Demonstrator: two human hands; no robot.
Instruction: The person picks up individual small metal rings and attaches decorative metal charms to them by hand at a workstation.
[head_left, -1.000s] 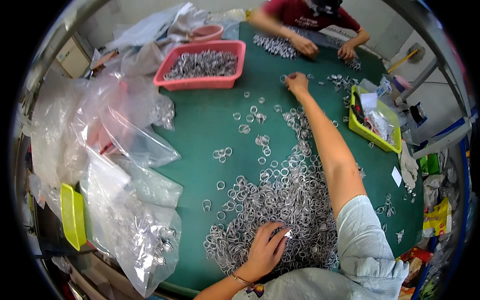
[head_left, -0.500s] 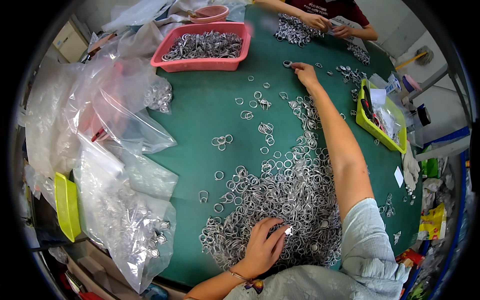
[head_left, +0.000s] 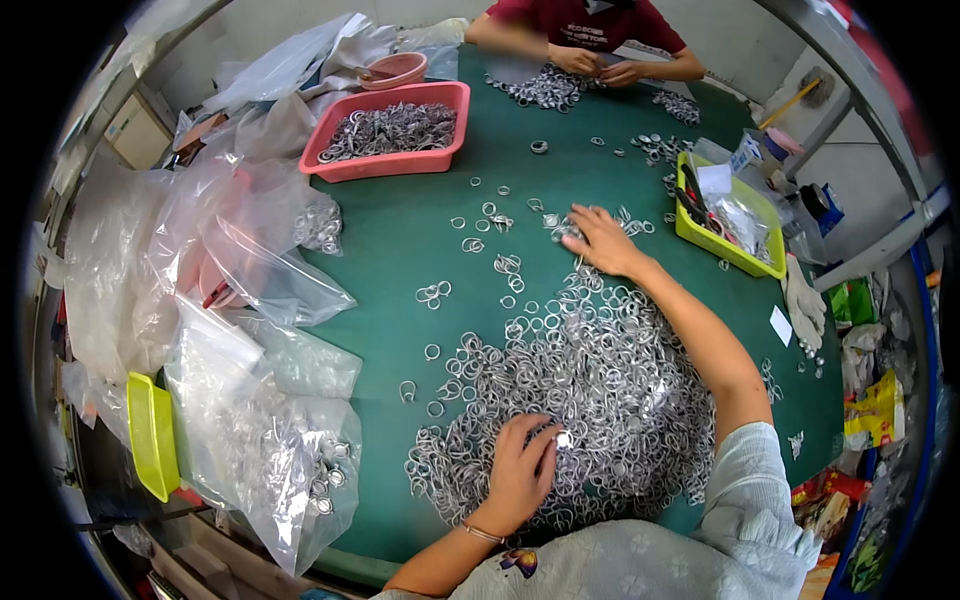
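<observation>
A broad pile of silver-coloured metal rings (head_left: 610, 390) spreads over the near half of the green table. At the pile's near left side is my left hand (head_left: 520, 470), fingers curled, with a shiny ring with a round flat top (head_left: 563, 440) at its fingertips. My right hand (head_left: 605, 243) lies palm down on the far end of the pile, fingers stretched out over several rings and partly hiding them. Beyond it, a single ring (head_left: 539, 147) sits apart on the table. Small groups of loose rings (head_left: 507, 265) lie left of the right hand.
A pink tray (head_left: 385, 165) full of metal pieces stands far left. Clear plastic bags (head_left: 270, 440) cover the left side, beside a yellow-green basket (head_left: 150, 437). Another yellow-green basket (head_left: 735, 255) holds tools at right. Across the table a person's hands (head_left: 600, 68) work at another heap.
My right hand has left the single ring at the far side and come back nearer, onto the pile's far end. My left hand keeps its place. The whole view has shifted slightly.
</observation>
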